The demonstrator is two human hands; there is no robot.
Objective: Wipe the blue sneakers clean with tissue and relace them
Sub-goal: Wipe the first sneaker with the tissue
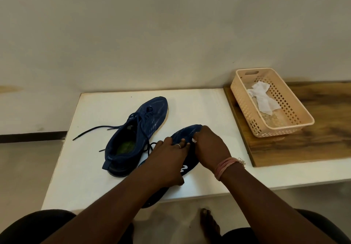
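Both hands down on the near sneaker (pixel 187 131) at the desk (pixel 205 106) front edge: left hand (pixel 167 154) gripping its upper, right hand (pixel 209 146) pinching a tissue scrap (pixel 194 140) against it. Toe pointing away and right; other sneaker (pixel 136 129) just left, laces loose.

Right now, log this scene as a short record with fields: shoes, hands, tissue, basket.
near sneaker: on the white table, under both hands
far sneaker: upright beside it, laces loose
left hand: grips the near sneaker's upper
right hand: on its toe end, pinching a white tissue scrap
basket: peach, on the wooden board
used tissue: crumpled inside the basket
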